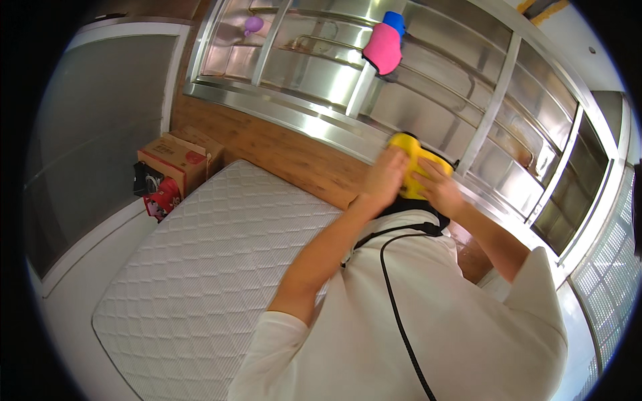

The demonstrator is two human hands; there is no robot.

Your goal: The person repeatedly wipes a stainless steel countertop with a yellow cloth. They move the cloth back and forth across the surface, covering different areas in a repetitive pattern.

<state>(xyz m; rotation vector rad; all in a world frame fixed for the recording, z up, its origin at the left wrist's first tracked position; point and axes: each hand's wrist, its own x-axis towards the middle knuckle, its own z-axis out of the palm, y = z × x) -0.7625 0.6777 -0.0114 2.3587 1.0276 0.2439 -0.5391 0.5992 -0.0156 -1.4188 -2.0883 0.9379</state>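
Observation:
A yellow piece with black edges (413,142), soft-looking and cap-like, is between my two hands in front of my waist. I cannot make out its exact kind. My left hand (388,177) grips its left side, fingers pressed against it. On its right side lies my right hand (439,189), fingers bent over the yellow surface. Both hands are slightly blurred. Higher up, a pink cap-like piece (383,50) and a blue one (394,23) hang together on the metal frame, apart from my hands.
A quilted white mattress (221,260) lies to the left, beside a wooden board (281,147). A cardboard box (177,157) with red and black packages stands at its far corner. Metal window bars (441,87) hold a purple object (253,25). A black cord (394,307) hangs down my shirt.

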